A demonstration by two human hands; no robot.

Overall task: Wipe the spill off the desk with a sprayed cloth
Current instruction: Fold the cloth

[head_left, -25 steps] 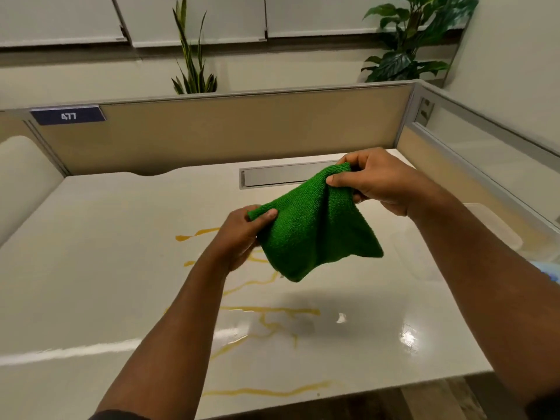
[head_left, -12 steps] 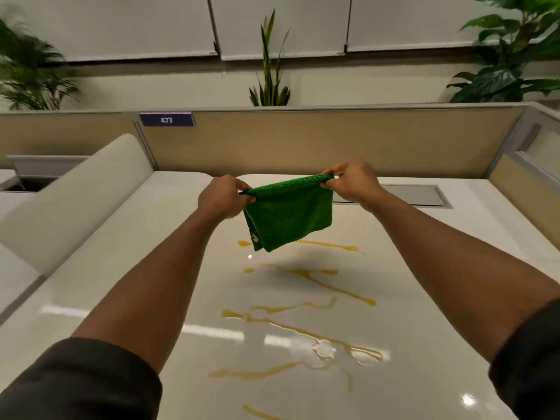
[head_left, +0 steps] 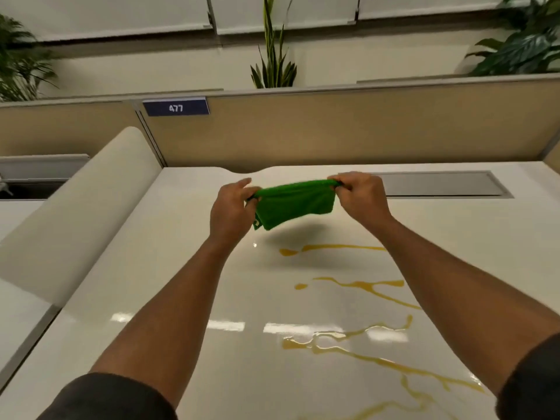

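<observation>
Your left hand (head_left: 230, 207) and right hand (head_left: 359, 195), each grip clamped on a corner, now stretch the green cloth (head_left: 295, 203) lower, folded shorter over the table (head_left: 169, 268); the yellow spill (head_left: 348, 286) remains unwiped.

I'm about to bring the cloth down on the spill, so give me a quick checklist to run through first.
1. Left hand grips green cloth: ok.
2. Right hand grips its other end: ok.
3. Cloth folded and held above the desk: ok.
4. Cloth sprayed: cannot tell; no spray bottle in view.
5. Yellow spill untouched: ok.
6. Nothing lying among the streaks: ok.
</observation>
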